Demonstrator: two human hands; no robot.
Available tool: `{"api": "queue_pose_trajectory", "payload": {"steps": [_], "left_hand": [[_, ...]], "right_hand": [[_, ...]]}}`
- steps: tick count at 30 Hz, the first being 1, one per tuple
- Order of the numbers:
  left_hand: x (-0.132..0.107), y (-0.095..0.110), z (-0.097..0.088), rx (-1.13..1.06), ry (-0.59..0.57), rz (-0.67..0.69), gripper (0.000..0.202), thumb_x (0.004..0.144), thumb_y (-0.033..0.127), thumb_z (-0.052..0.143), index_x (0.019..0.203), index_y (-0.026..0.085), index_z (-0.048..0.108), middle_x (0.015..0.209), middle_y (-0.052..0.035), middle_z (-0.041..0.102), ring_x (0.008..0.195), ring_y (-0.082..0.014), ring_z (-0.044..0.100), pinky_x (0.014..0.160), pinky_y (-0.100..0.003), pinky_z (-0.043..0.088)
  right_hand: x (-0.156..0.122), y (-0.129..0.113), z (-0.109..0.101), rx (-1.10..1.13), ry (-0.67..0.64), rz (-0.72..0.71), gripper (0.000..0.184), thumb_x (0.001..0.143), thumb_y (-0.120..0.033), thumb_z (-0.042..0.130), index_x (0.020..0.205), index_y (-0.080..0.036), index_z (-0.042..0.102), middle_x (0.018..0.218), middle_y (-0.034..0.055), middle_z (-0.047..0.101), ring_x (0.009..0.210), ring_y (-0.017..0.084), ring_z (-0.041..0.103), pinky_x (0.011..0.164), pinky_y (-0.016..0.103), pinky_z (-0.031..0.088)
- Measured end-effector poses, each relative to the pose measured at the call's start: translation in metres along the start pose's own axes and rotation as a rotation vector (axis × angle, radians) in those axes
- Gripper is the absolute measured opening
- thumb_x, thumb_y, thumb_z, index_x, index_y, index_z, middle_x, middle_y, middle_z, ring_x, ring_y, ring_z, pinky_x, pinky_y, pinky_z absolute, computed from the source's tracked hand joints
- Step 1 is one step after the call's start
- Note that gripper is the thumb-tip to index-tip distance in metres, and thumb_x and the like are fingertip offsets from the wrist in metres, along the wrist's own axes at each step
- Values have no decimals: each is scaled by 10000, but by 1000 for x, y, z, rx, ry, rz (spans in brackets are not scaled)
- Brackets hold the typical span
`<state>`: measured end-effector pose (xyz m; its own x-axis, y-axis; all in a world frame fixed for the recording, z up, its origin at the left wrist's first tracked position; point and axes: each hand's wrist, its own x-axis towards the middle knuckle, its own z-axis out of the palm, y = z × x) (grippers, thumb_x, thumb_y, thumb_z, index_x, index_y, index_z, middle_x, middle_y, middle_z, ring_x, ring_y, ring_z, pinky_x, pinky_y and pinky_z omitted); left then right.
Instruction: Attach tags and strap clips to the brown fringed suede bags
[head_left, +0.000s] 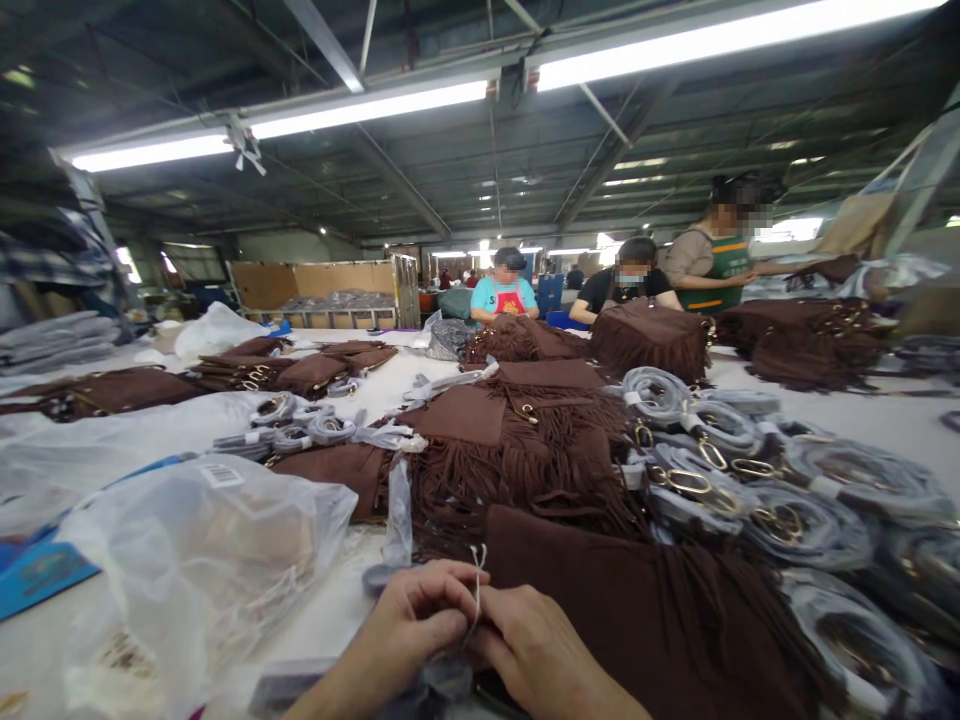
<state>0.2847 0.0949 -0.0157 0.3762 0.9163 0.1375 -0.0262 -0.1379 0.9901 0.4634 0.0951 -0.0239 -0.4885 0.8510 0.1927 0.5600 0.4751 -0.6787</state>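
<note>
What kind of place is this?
Looks like a factory workshop, probably bag finishing: brown fringed bags are piled along the white table, wrapped coiled straps lie beside them, and co-workers in aprons are at the far side.

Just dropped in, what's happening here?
A person's left hand and right hand are together at a thin white string; exactly which fingers pinch it is unclear. A brown fringed bag lies beside the right hand, with more brown fringed bags piled beyond it. Plastic-wrapped coiled straps lie to the right, a translucent plastic bag to the left. Three other people are farther back, beyond the piles.
</note>
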Motion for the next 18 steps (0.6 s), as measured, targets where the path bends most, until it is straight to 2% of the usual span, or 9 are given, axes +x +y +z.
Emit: {"api": "queue_pose_trajectory", "payload": {"steps": [3, 5, 7, 9, 11, 13, 14, 16, 18], "left_hand": [[-1, 4, -3, 328, 35, 153, 180, 824, 235, 616, 703, 188, 742, 867, -68, 668, 832, -192, 611, 773, -277, 438], [-2, 13, -15, 406, 130, 225, 200, 834, 227, 600, 679, 189, 719, 755, -42, 618, 733, -166, 579, 691, -256, 427], [-2, 23, -34, 374, 309, 290, 163, 807, 236, 618, 664, 186, 676, 729, -25, 595, 711, -163, 553, 672, -255, 421], [1, 29, -55, 295, 540, 322, 106, 771, 253, 639, 688, 187, 635, 741, -11, 590, 726, -168, 542, 683, -260, 422], [4, 28, -68, 286, 658, 294, 87, 758, 261, 629, 711, 190, 612, 738, -2, 585, 734, -173, 537, 699, -270, 427], [5, 22, -65, 368, 631, 249, 46, 742, 222, 605, 746, 190, 638, 755, -10, 606, 758, -186, 556, 746, -293, 442], [4, 19, -59, 416, 590, 233, 98, 721, 181, 595, 785, 190, 669, 790, -24, 632, 792, -198, 574, 783, -311, 449], [-1, 18, -41, 467, 609, 253, 333, 656, 91, 597, 958, 190, 697, 952, -57, 665, 909, -217, 598, 878, -334, 450], [-9, 26, -24, 509, 530, 317, 420, 702, 55, 542, 1075, 194, 678, 1091, -88, 641, 990, -215, 589, 930, -342, 443]], "right_hand": [[5, 3, 7, 268, -8, 114, 102, 771, -206, 530, 775, -187, 631, 622, -15, 640, 526, 157, 615, 468, 211, 383], [7, 9, 9, 451, -30, 198, 148, 774, -303, 531, 792, -180, 612, 579, -36, 595, 436, 133, 572, 382, 185, 374], [8, 14, 10, 550, -41, 230, 230, 780, -398, 524, 808, -178, 586, 612, -31, 599, 445, 127, 577, 377, 181, 402], [10, 19, 10, 581, -40, 231, 272, 781, -453, 519, 795, -184, 558, 633, -27, 600, 480, 125, 590, 410, 188, 430], [11, 20, 10, 596, -49, 220, 302, 781, -490, 526, 784, -189, 546, 638, -28, 598, 506, 126, 594, 436, 196, 438], [9, 21, 11, 596, -65, 200, 330, 785, -527, 526, 773, -197, 537, 642, -27, 590, 516, 128, 585, 447, 205, 428], [8, 22, 13, 593, -79, 190, 347, 784, -549, 531, 772, -202, 536, 644, -25, 583, 519, 131, 580, 449, 211, 419], [5, 29, 16, 579, -114, 180, 384, 772, -599, 553, 781, -215, 544, 646, -17, 562, 527, 146, 575, 459, 231, 405], [7, 46, 21, 568, -158, 228, 414, 714, -652, 625, 775, -245, 584, 685, 15, 580, 600, 176, 611, 514, 266, 418]]}}
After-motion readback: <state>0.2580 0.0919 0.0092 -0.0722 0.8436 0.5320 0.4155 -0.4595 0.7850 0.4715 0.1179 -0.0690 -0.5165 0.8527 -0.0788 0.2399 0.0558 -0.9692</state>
